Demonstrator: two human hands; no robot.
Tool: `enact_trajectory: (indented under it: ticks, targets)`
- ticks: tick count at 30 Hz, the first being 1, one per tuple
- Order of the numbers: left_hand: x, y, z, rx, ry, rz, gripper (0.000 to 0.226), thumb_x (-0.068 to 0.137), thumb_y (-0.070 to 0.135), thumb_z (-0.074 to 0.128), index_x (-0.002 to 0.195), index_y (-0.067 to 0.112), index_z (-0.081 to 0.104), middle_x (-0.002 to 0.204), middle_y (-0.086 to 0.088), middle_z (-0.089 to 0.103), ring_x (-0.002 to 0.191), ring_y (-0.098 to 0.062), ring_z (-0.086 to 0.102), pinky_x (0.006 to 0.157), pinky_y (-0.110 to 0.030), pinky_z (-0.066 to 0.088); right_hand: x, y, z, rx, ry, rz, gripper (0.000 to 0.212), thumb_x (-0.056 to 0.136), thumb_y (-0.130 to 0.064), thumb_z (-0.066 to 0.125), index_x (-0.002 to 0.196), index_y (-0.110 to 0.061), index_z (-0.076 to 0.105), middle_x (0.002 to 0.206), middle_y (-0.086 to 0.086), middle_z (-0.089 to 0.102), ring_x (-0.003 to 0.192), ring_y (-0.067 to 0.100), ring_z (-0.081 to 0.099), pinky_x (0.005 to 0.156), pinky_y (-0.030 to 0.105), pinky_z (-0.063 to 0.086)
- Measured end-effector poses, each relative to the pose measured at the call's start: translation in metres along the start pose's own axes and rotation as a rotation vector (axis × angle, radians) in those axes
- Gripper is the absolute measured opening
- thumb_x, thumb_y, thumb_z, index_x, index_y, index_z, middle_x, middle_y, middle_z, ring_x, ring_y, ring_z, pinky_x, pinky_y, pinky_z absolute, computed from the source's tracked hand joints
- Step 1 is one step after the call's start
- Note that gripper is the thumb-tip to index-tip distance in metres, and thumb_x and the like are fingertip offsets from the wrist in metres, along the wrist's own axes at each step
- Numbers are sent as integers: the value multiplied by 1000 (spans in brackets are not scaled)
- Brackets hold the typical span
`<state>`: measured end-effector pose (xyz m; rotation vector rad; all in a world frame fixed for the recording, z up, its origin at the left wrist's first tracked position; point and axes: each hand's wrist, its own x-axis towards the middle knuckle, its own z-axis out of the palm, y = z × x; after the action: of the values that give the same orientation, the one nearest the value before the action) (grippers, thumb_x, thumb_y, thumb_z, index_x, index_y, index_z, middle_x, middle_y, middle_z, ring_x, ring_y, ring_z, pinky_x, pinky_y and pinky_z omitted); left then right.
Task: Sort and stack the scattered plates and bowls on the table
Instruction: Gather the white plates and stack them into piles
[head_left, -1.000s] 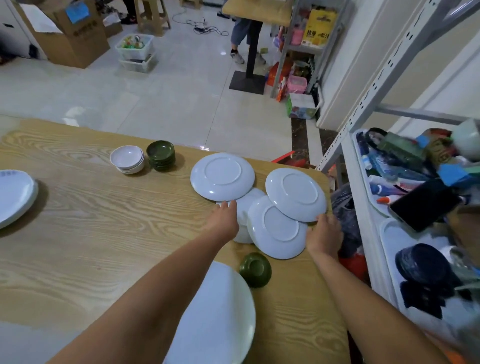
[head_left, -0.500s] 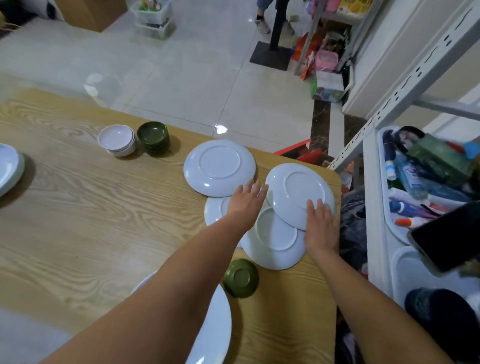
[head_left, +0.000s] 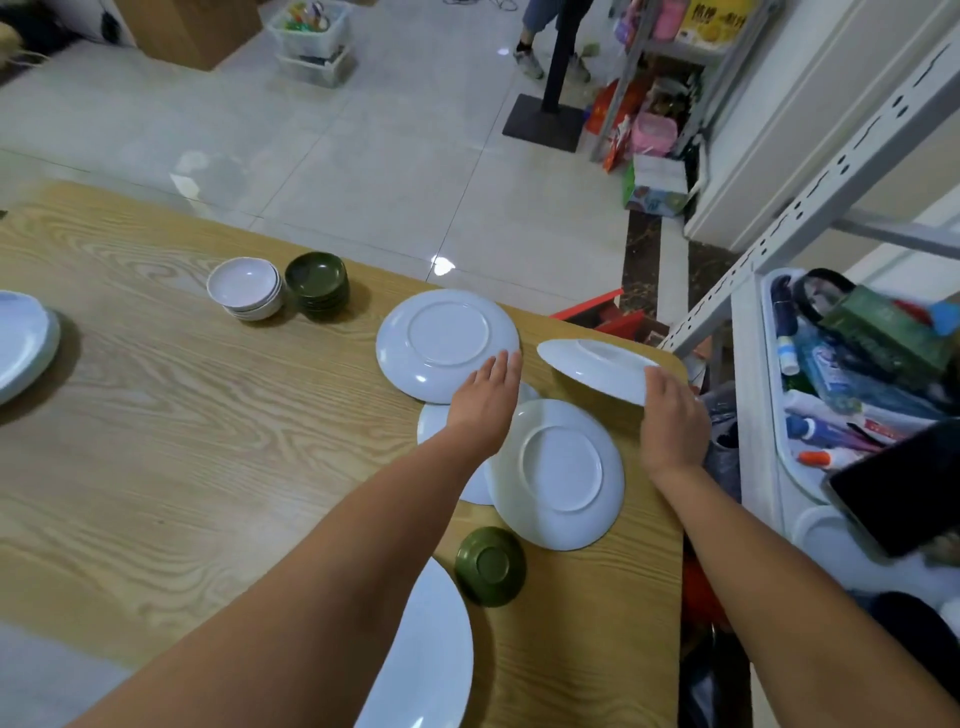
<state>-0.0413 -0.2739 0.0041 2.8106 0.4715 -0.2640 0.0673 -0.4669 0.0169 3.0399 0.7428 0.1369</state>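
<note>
Several white plates lie upside down near the table's right end. My right hand (head_left: 671, 422) grips the near rim of one plate (head_left: 592, 371) and holds it tilted above the wood. My left hand (head_left: 483, 402) rests flat, fingertips on the rim of the far plate (head_left: 441, 338). Another upturned plate (head_left: 558, 473) lies between my arms, overlapping a partly hidden plate (head_left: 434, 423) under my left wrist. An inverted green bowl (head_left: 491, 565) sits closer to me. A stack of white bowls (head_left: 247, 288) and a stack of green bowls (head_left: 317, 280) stand at the far edge.
A large white plate (head_left: 431, 654) sits at the near edge under my left forearm; another plate stack (head_left: 21, 343) is at the far left. The table's right edge (head_left: 675, 467) borders a cluttered metal shelf (head_left: 857, 364). A person stands across the tiled floor.
My right hand has closed on the right-hand plate's rim and lifted it off the others, tilting it. My left hand slid forward onto the far plate's rim.
</note>
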Motion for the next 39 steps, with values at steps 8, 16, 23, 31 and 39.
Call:
enact_trajectory:
  ticks: [8, 16, 23, 31, 39]
  targets:
    - [-34, -25, -48, -336, 147, 20, 76, 92, 16, 59, 153, 18, 13, 160, -6, 15, 147, -21, 17, 112, -38, 34, -20, -29, -70, 157, 377, -172, 28, 75, 14, 62, 100, 1, 65, 83, 20, 69, 69, 36, 67, 53, 37, 53]
    - [-96, -82, -81, -703, 461, -57, 18, 100, 19, 40, 109, 10, 53, 100, -12, 64, 94, -32, 61, 79, -42, 49, -56, -82, -107, 404, 437, -129, 20, 93, -4, 49, 108, -4, 63, 96, 20, 69, 80, 41, 65, 60, 43, 50]
    - [-152, -125, -93, -616, 613, -210, 27, 100, 28, 37, 76, 16, 40, 67, 1, 49, 65, -23, 45, 54, -30, 25, -80, -139, -117, 765, 390, 98, 24, 90, -23, 59, 93, -1, 63, 82, 20, 65, 76, 35, 59, 60, 34, 38]
    - [-225, -176, -27, -517, 72, -323, 34, 95, 18, 44, 62, 11, 49, 59, -3, 49, 70, -26, 56, 59, -30, 40, -183, -170, -32, 350, -25, 110, 34, 98, -42, 38, 95, -13, 53, 85, 11, 65, 85, 34, 63, 64, 36, 41]
    - [-271, -175, 27, -162, -180, -391, 29, 90, 16, 36, 98, 11, 64, 97, -9, 69, 91, -27, 67, 72, -31, 50, -249, -181, 6, 63, -199, 21, 38, 102, -39, 28, 123, -11, 42, 99, 5, 70, 88, 24, 69, 63, 29, 43]
